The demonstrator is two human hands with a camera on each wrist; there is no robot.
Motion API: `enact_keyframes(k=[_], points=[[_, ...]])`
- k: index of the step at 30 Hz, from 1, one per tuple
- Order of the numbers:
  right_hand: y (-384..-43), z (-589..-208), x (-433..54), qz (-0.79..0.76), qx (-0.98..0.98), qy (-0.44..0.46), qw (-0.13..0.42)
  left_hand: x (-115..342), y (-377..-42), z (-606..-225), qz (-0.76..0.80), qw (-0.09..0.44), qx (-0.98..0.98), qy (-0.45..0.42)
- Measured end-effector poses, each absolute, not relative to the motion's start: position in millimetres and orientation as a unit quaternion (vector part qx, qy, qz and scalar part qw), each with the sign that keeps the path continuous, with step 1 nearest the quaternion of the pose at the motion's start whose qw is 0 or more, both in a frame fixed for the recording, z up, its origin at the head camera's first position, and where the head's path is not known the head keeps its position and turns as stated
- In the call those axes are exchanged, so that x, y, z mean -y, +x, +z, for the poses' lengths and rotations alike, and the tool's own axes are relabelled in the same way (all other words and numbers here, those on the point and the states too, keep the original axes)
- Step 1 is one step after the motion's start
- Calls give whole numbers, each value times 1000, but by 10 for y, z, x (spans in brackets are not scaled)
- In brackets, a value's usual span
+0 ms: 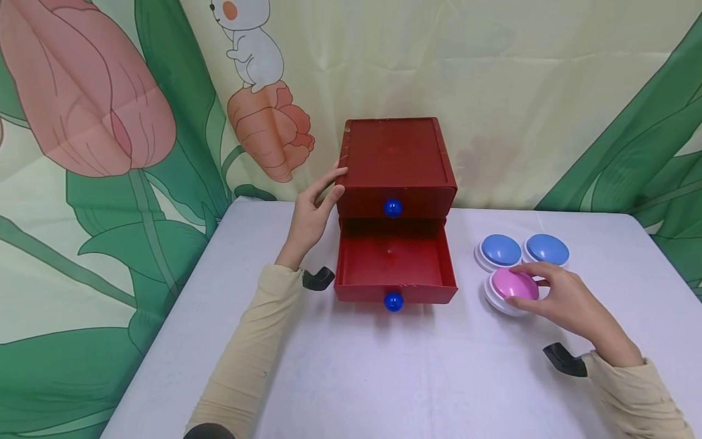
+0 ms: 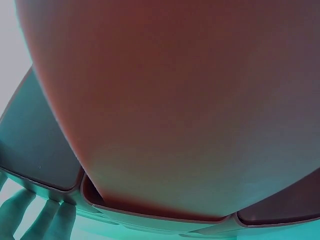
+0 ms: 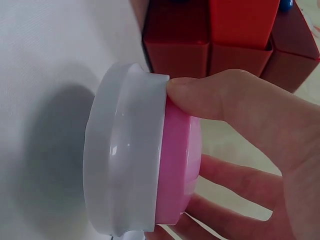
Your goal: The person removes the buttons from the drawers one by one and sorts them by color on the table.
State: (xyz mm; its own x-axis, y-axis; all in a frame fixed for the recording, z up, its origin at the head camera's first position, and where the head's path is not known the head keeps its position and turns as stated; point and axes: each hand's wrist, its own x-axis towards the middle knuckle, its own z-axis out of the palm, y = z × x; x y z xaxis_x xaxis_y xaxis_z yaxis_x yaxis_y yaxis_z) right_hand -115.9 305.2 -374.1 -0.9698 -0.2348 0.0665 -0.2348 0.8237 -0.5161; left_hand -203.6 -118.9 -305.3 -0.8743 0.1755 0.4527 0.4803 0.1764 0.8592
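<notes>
My right hand (image 1: 559, 299) grips a round push button (image 1: 514, 285) with a pink dome and white base, thumb on one side and fingers on the other. In the right wrist view, the white base (image 3: 125, 155) stands on edge to the camera beside its shadow. My left hand (image 1: 311, 216) rests with extended fingers against the left side of a small red drawer cabinet (image 1: 395, 152). Its lower drawer (image 1: 389, 262) is pulled out and nothing lies in it; the upper drawer is closed. In the left wrist view a large blurred surface hides most of the cabinet.
Two blue-domed push buttons, a left one (image 1: 501, 250) and a right one (image 1: 547, 249), sit just behind the pink one. Blue round knobs mark both drawer fronts. A white-covered table (image 1: 351, 378) meets a printed cloth backdrop (image 1: 493, 91) behind the cabinet.
</notes>
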Motion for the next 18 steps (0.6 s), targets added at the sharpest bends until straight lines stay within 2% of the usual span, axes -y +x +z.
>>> enact_keyframes(k=[18], points=[[-1201,-3903,-3149,263,954,144,28,1189,-2027,-3045,-606,121,756,-214]])
